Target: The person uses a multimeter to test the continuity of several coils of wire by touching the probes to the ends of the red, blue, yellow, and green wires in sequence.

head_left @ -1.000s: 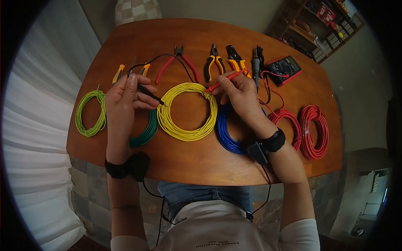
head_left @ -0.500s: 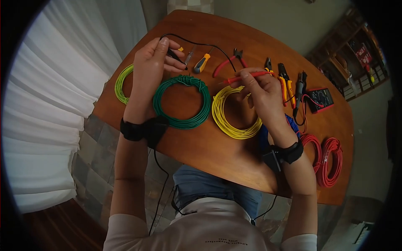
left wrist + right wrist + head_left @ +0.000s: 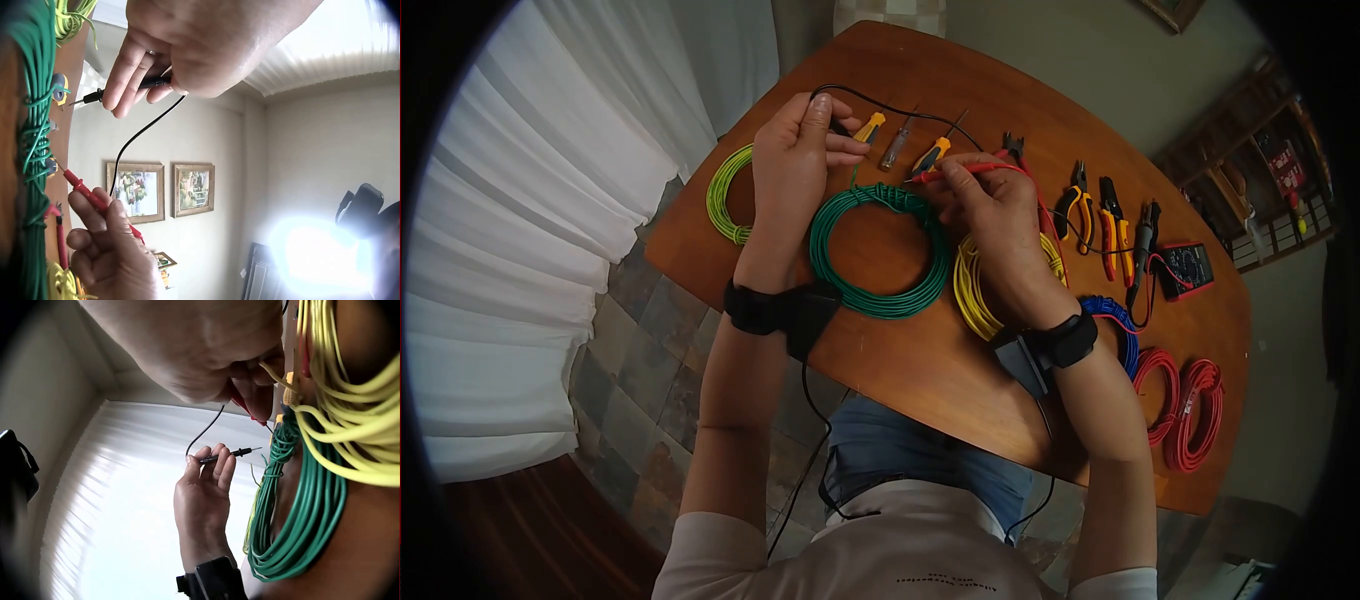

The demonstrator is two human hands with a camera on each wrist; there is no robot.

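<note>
The left hand (image 3: 795, 160) pinches a black probe (image 3: 94, 96) between thumb and fingers, its bare tip in the air beside the green coil (image 3: 878, 302). In the right hand (image 3: 1005, 225) is a red probe (image 3: 930, 176), gripped by thumb and fingers; its tip points at the tied top of the green coil, and whether they touch I cannot tell. Both hands are above the table. Part of the yellow coil (image 3: 972, 300) lies hidden under the right hand. From the left hand a black lead (image 3: 880, 103) arcs over to the right.
Screwdrivers (image 3: 933, 152) lie behind the green coil. Farther right are pliers (image 3: 1080, 205), a wire stripper (image 3: 1110, 235) and a multimeter (image 3: 1186, 270). A yellow-green coil (image 3: 725, 205) sits at the left; a blue coil (image 3: 1122, 325) and red coils (image 3: 1200, 415) at the right.
The view has swung left, so the table appears farther right. Both hands, still holding the probes, have moved from over the yellow coil to the green coil.
</note>
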